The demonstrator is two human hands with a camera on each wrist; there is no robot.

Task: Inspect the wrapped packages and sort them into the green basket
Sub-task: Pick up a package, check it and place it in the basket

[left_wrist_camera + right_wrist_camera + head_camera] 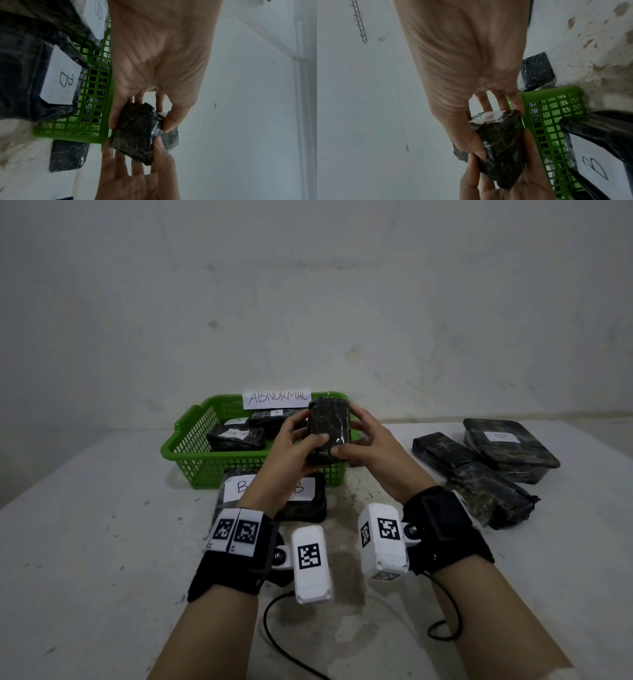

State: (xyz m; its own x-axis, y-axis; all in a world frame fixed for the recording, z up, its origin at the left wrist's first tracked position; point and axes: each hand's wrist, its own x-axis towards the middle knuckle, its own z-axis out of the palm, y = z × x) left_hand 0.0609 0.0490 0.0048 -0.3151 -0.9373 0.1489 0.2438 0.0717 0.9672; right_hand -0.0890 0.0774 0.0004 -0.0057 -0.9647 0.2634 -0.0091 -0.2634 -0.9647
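Note:
A small dark wrapped package (329, 422) stands upright between both hands, above the front right part of the green basket (191, 460). My left hand (305, 433) grips its left side, thumb on the near face. My right hand (356, 440) grips its right side, thumb at the lower corner. The left wrist view shows the package (137, 132) pinched by the left hand (159, 67), with the right hand (137, 175) opposite. In the right wrist view a white label (488, 116) shows on the package's (501, 146) far face, under the right hand's (467, 67) fingers.
Several wrapped packages (236, 436) lie in the basket, which carries an "ABNORMAL" sign (277, 398). A large package labelled B (274, 494) lies just before the basket. Three more packages (489, 494) lie at the table's right. A black cable (274, 638) trails near the front edge.

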